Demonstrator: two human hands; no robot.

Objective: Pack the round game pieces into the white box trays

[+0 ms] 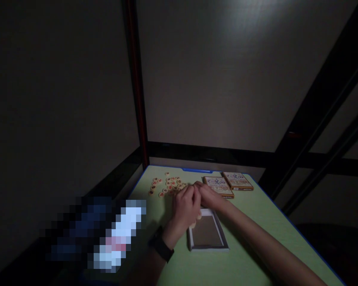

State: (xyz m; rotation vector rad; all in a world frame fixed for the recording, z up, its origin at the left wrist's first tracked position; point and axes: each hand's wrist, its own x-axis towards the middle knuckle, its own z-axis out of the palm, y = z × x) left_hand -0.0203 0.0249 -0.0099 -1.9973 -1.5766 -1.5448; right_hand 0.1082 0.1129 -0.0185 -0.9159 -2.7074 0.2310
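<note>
My left hand (185, 208) and my right hand (210, 196) meet over the middle of a green table (250, 238), fingers curled together above the far end of a shallow grey box tray (207, 235). A light round piece shows under the left hand's fingers at the tray's rim. What the right hand's fingers hold is hidden. Several round wooden game pieces (167, 186) with red and dark marks lie scattered just beyond the hands. A black watch (161, 244) sits on my left wrist.
Two flat printed boxes (219, 186) (238, 180) lie at the table's far right. The table has a blue edge (193, 170). Dark metal frame bars (137, 87) and walls surround it. A blurred patch (107, 234) is at the lower left.
</note>
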